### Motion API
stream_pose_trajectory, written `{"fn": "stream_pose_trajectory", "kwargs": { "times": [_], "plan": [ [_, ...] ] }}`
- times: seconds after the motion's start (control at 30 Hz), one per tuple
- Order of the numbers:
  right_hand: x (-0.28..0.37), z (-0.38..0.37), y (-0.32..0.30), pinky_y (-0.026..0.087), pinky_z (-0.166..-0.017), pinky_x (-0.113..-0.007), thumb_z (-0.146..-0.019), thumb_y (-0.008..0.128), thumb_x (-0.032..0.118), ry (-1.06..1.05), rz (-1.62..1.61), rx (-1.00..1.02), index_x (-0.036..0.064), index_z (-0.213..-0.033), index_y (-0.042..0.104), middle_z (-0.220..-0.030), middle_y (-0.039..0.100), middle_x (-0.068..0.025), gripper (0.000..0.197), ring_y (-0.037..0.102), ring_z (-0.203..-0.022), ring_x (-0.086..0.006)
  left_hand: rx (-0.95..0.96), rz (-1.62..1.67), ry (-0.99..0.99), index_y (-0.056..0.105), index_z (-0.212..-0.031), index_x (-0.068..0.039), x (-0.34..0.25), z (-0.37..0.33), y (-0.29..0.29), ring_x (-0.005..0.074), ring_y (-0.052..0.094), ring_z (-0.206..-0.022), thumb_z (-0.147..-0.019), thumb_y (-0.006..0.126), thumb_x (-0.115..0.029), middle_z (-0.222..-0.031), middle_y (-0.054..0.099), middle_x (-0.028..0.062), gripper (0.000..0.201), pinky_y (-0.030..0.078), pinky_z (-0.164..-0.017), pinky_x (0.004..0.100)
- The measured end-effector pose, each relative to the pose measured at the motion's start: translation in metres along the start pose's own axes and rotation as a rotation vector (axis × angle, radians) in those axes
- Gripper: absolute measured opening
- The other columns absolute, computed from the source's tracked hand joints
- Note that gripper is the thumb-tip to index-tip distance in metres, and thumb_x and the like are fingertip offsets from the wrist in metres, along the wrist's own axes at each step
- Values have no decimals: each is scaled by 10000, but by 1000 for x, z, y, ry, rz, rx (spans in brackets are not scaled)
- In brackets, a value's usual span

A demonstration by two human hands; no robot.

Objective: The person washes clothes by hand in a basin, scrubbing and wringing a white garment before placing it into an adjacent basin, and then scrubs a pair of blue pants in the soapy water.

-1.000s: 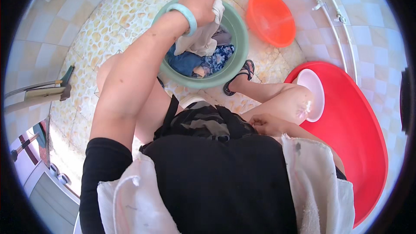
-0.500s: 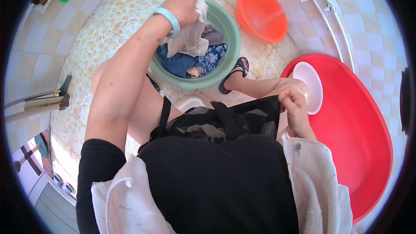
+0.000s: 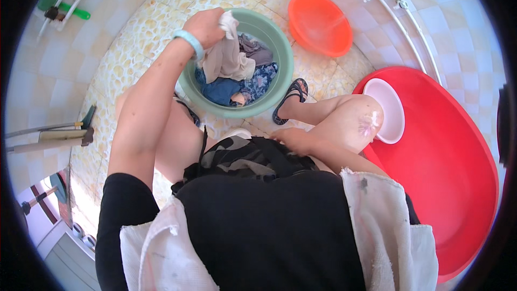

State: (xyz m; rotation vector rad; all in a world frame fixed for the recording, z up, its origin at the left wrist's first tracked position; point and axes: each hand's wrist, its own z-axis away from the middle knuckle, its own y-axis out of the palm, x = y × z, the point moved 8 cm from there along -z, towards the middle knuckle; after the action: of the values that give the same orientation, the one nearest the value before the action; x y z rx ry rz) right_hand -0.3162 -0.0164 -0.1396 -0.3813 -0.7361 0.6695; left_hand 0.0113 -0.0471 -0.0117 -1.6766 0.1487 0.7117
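Observation:
My left hand (image 3: pixel 204 28) is closed on the top of a beige garment (image 3: pixel 229 59), which hangs bunched into a round green basin (image 3: pixel 288 64). Under and beside it in the basin lie a blue cloth (image 3: pixel 221 90), a blue floral cloth (image 3: pixel 261 82) and a greyish-purple cloth (image 3: pixel 256 51). My right hand (image 3: pixel 295 140) rests low over my lap, its fingers curled at the edge of a black-and-grey camouflage garment (image 3: pixel 242 157). Its fingertips are partly hidden in the folds.
An orange basin (image 3: pixel 320 24) stands beyond the green one, to the right. A large red tub (image 3: pixel 447 172) fills the right side, with a pink basin (image 3: pixel 389 110) at its edge behind my knee. Long handles (image 3: pixel 54 134) lean at the left wall; white pipes (image 3: pixel 401 21) run along the right.
My right hand has moved left from beside my right knee to the middle of my lap; the stretched camouflage fabric is now gathered. My left hand still holds the beige garment, slightly lower.

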Motion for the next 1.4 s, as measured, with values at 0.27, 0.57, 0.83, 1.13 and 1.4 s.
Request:
{"fn": "stream_pose_trajectory", "kwargs": {
  "times": [0.27, 0.57, 0.83, 1.13, 1.4],
  "plan": [
    [42, -9, 3, 444, -723, -357, -773, 617, 191, -365, -262, 264, -5, -989, 592, -937, 647, -182, 293, 598, -811, -227, -7, 0, -101, 585, -1027, -25, 17, 10, -2, 383, 596, -887, -723, 563, -135, -918, 630, 234, 324, 468, -774, 430],
    [37, 28, -107, 466, -776, -385, -801, 587, 145, -378, 74, -205, 29, -960, 636, -917, 633, -181, 203, 599, -866, -337, -32, 24, -134, 586, -1046, -21, 31, 15, -7, 371, 597, -918, -731, 578, -159, -955, 630, 226, 344, 468, -808, 413],
    [-29, 165, -180, 465, -766, -338, -810, 582, 65, 96, 22, -456, -4, -995, 612, -817, 630, -168, 200, 608, -799, -249, -49, 77, -259, 593, -1068, -24, 68, 35, -12, 353, 609, -907, -701, 598, -152, -960, 639, 215, 389, 474, -799, 393],
    [-93, 214, -182, 440, -633, -260, -835, 599, 88, 451, -149, -581, -2, -836, 573, -694, 544, -2, 94, 506, -644, -101, -63, 109, -235, 585, -1087, -15, 71, 33, -8, 328, 625, -890, -707, 601, -152, -945, 645, 209, 405, 482, -778, 372],
    [-51, 146, -202, 426, -674, -263, -855, 558, 120, 214, -285, -467, 26, -905, 568, -764, 535, 6, 107, 513, -716, -103, -22, 49, -167, 584, -1075, -19, 57, 29, -8, 334, 621, -880, -703, 587, -141, -937, 643, 209, 392, 482, -783, 387]
  ]
}}
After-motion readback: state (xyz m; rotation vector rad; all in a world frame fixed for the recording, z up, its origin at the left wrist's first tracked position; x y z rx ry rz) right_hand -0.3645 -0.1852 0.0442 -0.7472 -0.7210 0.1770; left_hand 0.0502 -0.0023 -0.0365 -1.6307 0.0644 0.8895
